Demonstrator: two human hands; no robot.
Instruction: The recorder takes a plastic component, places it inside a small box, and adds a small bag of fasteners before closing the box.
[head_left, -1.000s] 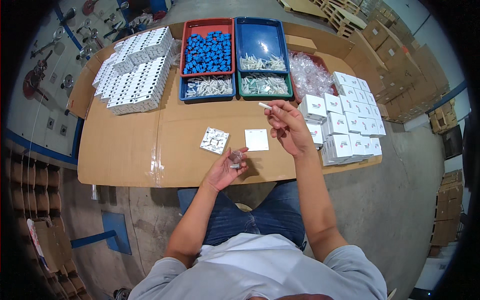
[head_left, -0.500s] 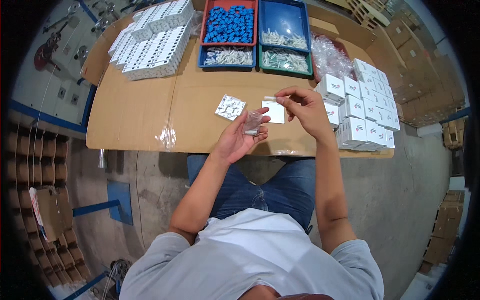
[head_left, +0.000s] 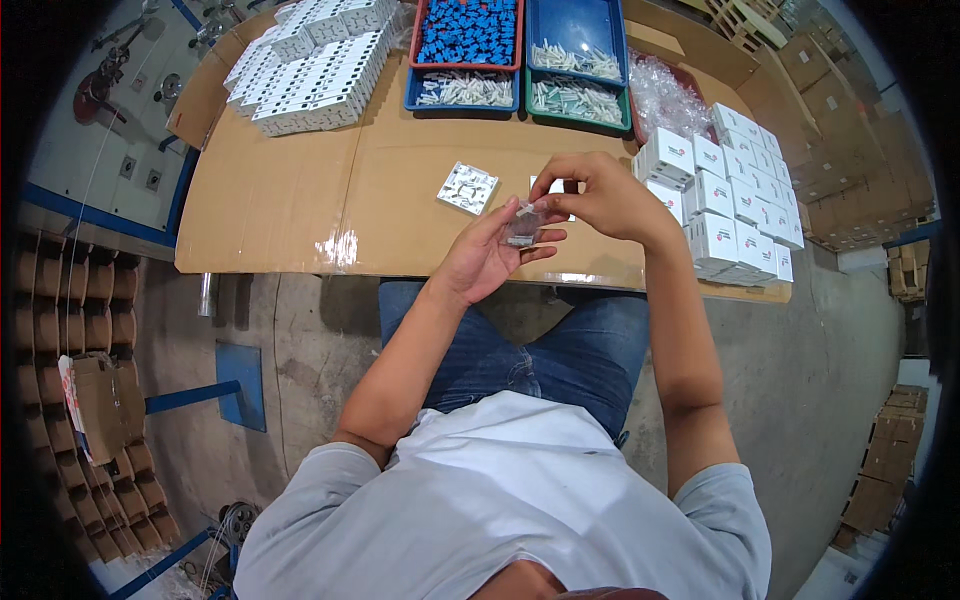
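My left hand (head_left: 478, 258) is palm up, its thumb and fingers gripping a small clear plastic bag (head_left: 521, 230) with something small and pale at its bottom. Over the bag's mouth, my right hand (head_left: 605, 198) pinches a small white plug-like piece (head_left: 529, 208), partly hidden by the fingertips. Just beyond my left hand lies a white square part (head_left: 467, 188) with grey and metallic details. Partly covered by my right hand, a flat white square plate (head_left: 534, 182) lies on the cardboard table top (head_left: 390, 215).
Many white box-shaped units (head_left: 315, 75) are stacked at far left. At the back, a red tray (head_left: 415, 40) holds blue pieces; blue trays (head_left: 575, 25) and a green tray (head_left: 580, 122) hold white plugs. Clear plastic bags (head_left: 665, 95) and stacked white cartons (head_left: 712, 190) stand to the right.
My right hand has moved left and down, bringing the white piece from above the plate to the bag's mouth. My left hand with the bag has shifted slightly right.
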